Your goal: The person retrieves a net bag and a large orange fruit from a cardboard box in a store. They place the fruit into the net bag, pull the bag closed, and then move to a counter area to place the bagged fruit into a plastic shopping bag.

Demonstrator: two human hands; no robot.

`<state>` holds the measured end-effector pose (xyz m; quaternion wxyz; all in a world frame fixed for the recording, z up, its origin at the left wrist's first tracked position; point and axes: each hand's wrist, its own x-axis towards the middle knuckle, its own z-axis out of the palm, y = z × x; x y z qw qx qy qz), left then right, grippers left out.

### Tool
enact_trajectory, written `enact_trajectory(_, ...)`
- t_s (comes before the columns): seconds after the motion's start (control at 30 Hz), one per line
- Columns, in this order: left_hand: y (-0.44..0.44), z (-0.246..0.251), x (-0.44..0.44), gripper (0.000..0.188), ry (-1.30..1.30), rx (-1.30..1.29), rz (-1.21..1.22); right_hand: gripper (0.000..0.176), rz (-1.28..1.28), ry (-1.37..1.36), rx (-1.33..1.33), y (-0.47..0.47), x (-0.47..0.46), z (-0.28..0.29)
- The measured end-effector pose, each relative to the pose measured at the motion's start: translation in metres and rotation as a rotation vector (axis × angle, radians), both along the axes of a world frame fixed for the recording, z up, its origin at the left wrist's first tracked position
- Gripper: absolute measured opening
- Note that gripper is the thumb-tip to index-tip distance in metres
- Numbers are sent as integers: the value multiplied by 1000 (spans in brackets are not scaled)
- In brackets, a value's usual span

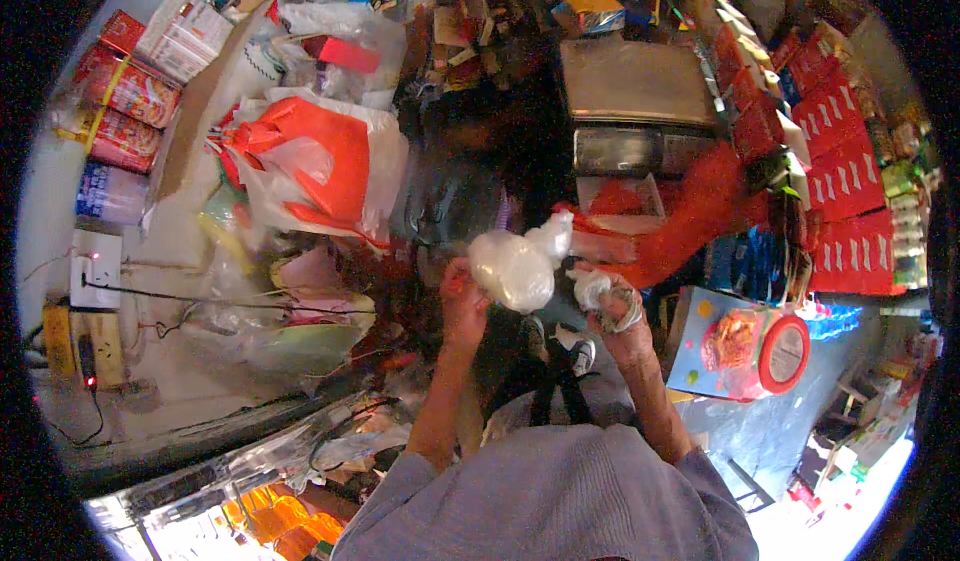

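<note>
In front of my torso, a rounded white bundle in a plastic bag [514,270] is held up, with a smaller knotted or bunched part at its upper right. My left hand [463,298] is at the left side of this bundle, its fingers against the plastic. A crumpled white plastic piece [592,289] sits in my right hand [621,307], and some of it wraps round the hand near the wrist. A gap shows between my right hand and the round bundle. The fingertips of both hands are partly hidden or blurred.
Red plastic bags [322,160] lie at the left. A wall socket [96,270] with a dark cable is at the far left. A brown-topped cabinet [637,81] stands ahead, with red boxes [844,178] stacked at the right. A red-lidded jar [784,352] is near my right arm.
</note>
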<state>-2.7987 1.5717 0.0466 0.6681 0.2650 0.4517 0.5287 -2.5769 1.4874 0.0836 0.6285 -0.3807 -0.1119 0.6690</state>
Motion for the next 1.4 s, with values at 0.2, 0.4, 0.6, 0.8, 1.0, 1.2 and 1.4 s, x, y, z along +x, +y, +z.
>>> enact_trajectory(0.2, -15, 9, 23, 27, -65, 250, -264, 47, 37, -43, 176, -10, 12, 30)
enact_trajectory(0.4, -36, 17, 36, 31, 36, 212, -320, 34, -48, -373, 226, -16, 18, 35)
enact_trajectory(0.6, -57, 17, 44, 37, 261, 283, -309, 26, -171, -411, 210, -22, 16, 18)
enact_trajectory(0.8, -57, 24, 14, 30, 37, 53, -510, 25, -225, -213, 216, -35, 17, 22)
enact_trajectory(1.0, -15, 65, 1, 18, 440, 111, -506, 28, 103, -561, 424, -41, 30, 32)
enact_trajectory(1.2, -41, 72, 29, 40, 236, 242, -1036, 38, 316, -631, 471, -52, 25, 17)
enact_trajectory(1.4, -71, 57, 21, 34, 103, -34, -1077, 44, 252, -378, 255, -79, 18, 6)
